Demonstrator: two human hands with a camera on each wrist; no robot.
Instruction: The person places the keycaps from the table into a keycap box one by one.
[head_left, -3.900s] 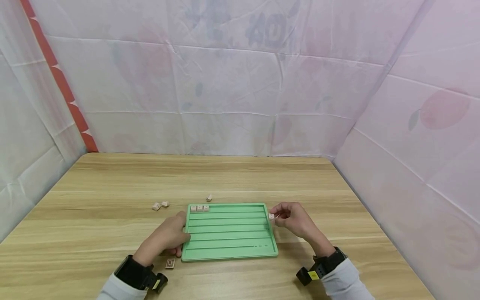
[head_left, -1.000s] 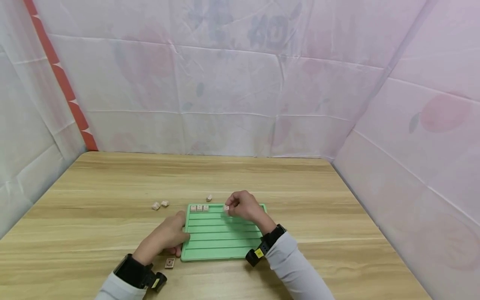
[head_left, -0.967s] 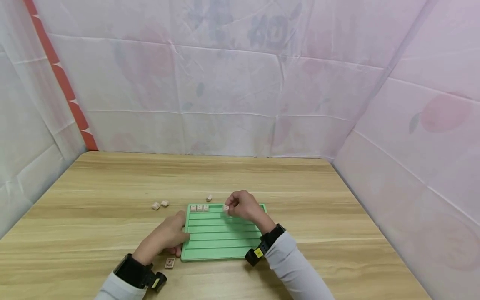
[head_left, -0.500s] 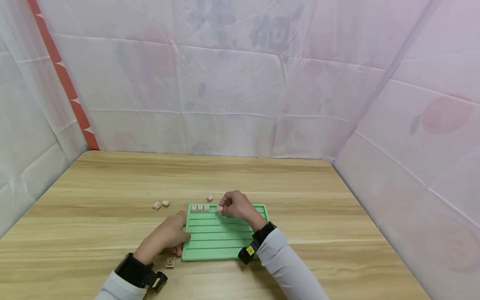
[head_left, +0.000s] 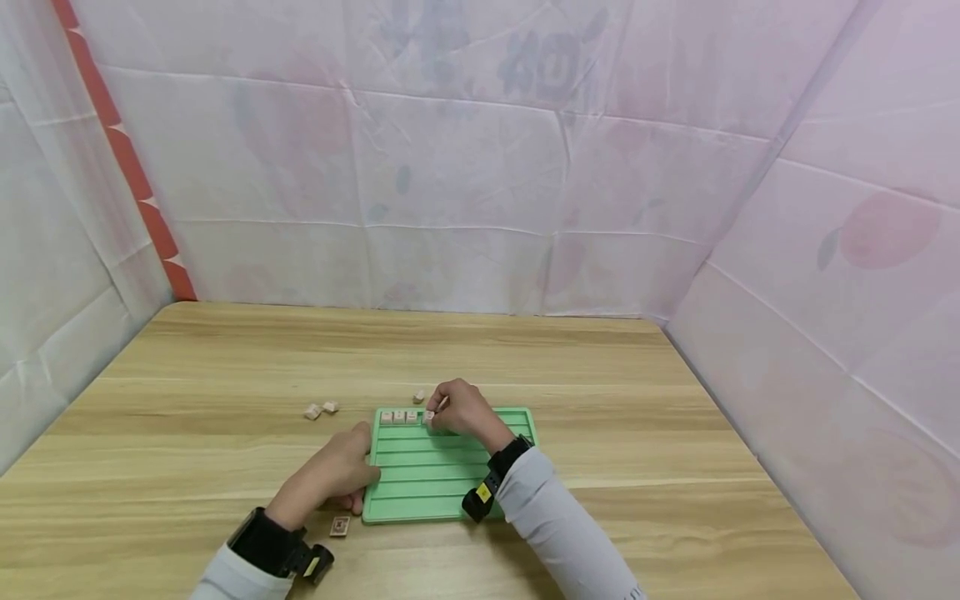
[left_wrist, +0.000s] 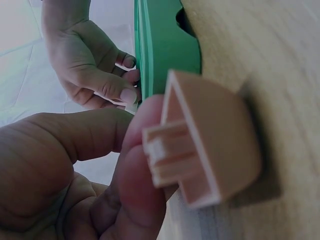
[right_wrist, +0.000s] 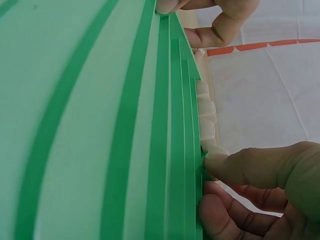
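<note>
A green ridged tray (head_left: 427, 492) lies on the table, and my left hand (head_left: 341, 467) holds its left edge, thumb on the rim. With thumb and fingertips my right hand (head_left: 467, 412) pinches a pale keycap (head_left: 429, 417) at the tray's top row. Just left of it, a little apart, three pale keycaps (head_left: 399, 416) stand side by side in that row. In the right wrist view the right thumb (right_wrist: 250, 167) partly covers the held keycap. Close to my left hand, a keycap (left_wrist: 220, 140) rests on the table with its hollow underside and stem showing in the left wrist view.
Two loose keycaps (head_left: 321, 409) lie left of the tray's far corner. Another keycap (head_left: 418, 397) sits just behind the tray's far edge. Cloth walls (head_left: 450, 183) enclose the wooden table (head_left: 637, 375) at the back and sides.
My right hand has carried its keycap from beyond the tray's right side leftward along the top row, near the three keycaps there. My left hand has stayed at the tray's left edge.
</note>
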